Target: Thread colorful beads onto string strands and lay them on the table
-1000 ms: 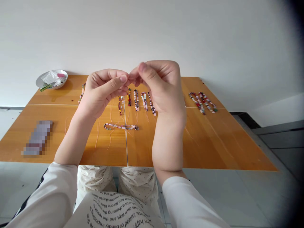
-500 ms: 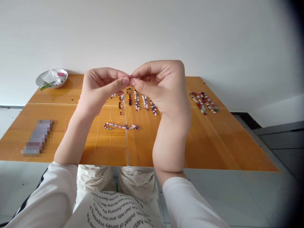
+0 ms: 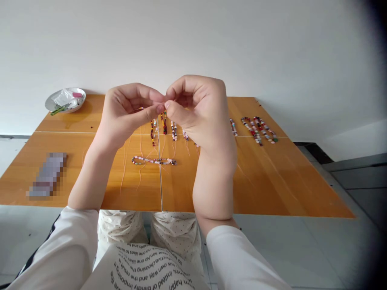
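Observation:
My left hand (image 3: 127, 108) and my right hand (image 3: 202, 108) are raised over the table, their fingertips meeting at the middle. Each has thumb and forefinger pinched together; whatever lies between them is too small to make out. Beneath and behind the hands hang or lie several bead strands, among them a dark red and yellow one (image 3: 163, 123). Nearer to me a looped strand of pink, white and dark beads (image 3: 154, 161) rests across the table seam, with thin orange threads around it.
On the wooden table (image 3: 272, 181), a white plate (image 3: 80, 105) with plastic bags stands at the back left. A blurred flat object (image 3: 50, 173) lies at the left. Long bead strands (image 3: 252, 131) lie at the right. A wall rises behind.
Both hands have shifted slightly left, the right one more, and its thumb is more bent. A short bead strand has come into view to the right of my right wrist.

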### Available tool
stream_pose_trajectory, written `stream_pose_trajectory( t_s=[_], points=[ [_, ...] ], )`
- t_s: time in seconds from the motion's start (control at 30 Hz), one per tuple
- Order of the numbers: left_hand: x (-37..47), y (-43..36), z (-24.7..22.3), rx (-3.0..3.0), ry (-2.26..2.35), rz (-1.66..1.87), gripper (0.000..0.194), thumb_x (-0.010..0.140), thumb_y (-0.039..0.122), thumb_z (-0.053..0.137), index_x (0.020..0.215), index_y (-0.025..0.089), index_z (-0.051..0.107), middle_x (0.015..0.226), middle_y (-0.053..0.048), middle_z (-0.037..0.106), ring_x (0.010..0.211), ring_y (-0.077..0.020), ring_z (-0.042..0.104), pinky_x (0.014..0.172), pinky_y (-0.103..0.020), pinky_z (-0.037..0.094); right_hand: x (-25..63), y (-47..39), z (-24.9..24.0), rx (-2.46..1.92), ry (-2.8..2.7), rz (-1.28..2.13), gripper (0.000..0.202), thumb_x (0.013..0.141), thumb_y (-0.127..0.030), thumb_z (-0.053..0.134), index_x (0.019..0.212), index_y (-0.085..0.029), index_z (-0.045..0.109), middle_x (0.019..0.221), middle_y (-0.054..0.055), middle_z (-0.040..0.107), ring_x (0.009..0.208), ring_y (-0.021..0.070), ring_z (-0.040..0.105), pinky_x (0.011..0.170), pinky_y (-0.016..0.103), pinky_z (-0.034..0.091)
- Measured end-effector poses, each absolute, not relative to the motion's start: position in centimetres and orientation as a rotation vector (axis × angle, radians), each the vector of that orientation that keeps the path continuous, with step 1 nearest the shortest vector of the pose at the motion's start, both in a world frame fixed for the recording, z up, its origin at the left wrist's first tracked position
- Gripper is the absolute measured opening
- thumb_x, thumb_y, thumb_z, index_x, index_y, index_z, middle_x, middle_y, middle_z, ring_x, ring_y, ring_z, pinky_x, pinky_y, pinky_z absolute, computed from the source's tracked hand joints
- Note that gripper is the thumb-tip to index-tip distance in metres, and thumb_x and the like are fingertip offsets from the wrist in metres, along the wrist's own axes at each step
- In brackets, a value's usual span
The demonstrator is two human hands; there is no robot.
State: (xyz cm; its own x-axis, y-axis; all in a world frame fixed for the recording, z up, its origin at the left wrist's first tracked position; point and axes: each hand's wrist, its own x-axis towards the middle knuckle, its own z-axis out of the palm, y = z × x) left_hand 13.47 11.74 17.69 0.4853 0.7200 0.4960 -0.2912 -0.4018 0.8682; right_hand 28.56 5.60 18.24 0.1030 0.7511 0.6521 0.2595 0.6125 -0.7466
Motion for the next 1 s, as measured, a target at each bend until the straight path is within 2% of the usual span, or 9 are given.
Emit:
stream_pose_trajectory(
  t_s=[0.2, 0.43, 0.6, 0.77, 0.9, 1.0],
  points=[
    [13.3, 12.6, 17.4, 1.587, 0.237, 1.133, 0.015, 0.070, 0.018, 0.087, 0.080, 0.017, 0.075, 0.076, -0.002, 0.073, 0.066, -0.0091, 0.069, 0.061, -0.019, 0.059, 28.6, 5.7, 18.3, -0.886, -1.463, 0.574, 0.035, 0.077, -0.042, 0.079, 0.066, -0.020, 0.055, 0.064, -0.002, 0.051, 0.057, 0.0105, 0.045, 0.051, 0.027, 0.037],
    [13.2, 12.2, 17.9, 1.540, 0.163, 1.107, 0.015, 0.069, 0.024, 0.088, 0.080, 0.021, 0.077, 0.073, 0.000, 0.072, 0.063, -0.0079, 0.068, 0.061, -0.020, 0.058, 28.5, 5.8, 18.0, -0.798, -1.438, 0.598, 0.034, 0.076, -0.044, 0.081, 0.070, -0.020, 0.057, 0.067, -0.001, 0.054, 0.062, 0.0121, 0.049, 0.057, 0.029, 0.041],
    [13.2, 12.1, 17.9, 1.556, 0.219, 1.114, 0.013, 0.072, 0.024, 0.085, 0.082, 0.021, 0.077, 0.073, 0.000, 0.072, 0.064, -0.0087, 0.067, 0.062, -0.021, 0.057, 28.4, 5.8, 18.0, -0.804, -1.437, 0.481, 0.036, 0.079, -0.048, 0.078, 0.070, -0.022, 0.056, 0.069, 0.000, 0.054, 0.062, 0.0132, 0.049, 0.055, 0.029, 0.039],
    [13.6, 12.7, 17.4, 1.724, 0.359, 1.314, 0.019, 0.073, 0.032, 0.085, 0.081, 0.020, 0.073, 0.075, -0.002, 0.071, 0.068, -0.0111, 0.068, 0.060, -0.022, 0.056, 28.4, 5.9, 17.9, -0.729, -1.442, 0.473, 0.034, 0.081, -0.051, 0.076, 0.073, -0.023, 0.058, 0.072, 0.001, 0.055, 0.066, 0.0151, 0.050, 0.059, 0.031, 0.045],
    [14.1, 12.6, 17.2, 1.856, 0.272, 1.450, 0.025, 0.072, 0.042, 0.084, 0.079, 0.021, 0.072, 0.074, 0.000, 0.069, 0.071, -0.0118, 0.069, 0.057, -0.022, 0.054, 28.4, 6.2, 17.7, -0.753, -1.434, 0.458, 0.035, 0.083, -0.053, 0.073, 0.075, -0.023, 0.056, 0.071, -0.001, 0.053, 0.065, 0.0122, 0.052, 0.062, 0.029, 0.050],
    [14.3, 12.6, 17.0, 1.918, 0.211, 1.554, 0.023, 0.075, 0.043, 0.082, 0.079, 0.023, 0.073, 0.073, 0.001, 0.068, 0.071, -0.0112, 0.068, 0.057, -0.023, 0.054, 28.2, 6.3, 17.6, -0.809, -1.414, 0.441, 0.041, 0.081, -0.060, 0.071, 0.075, -0.023, 0.055, 0.071, -0.003, 0.051, 0.067, 0.0107, 0.056, 0.062, 0.027, 0.053]
  ],
)
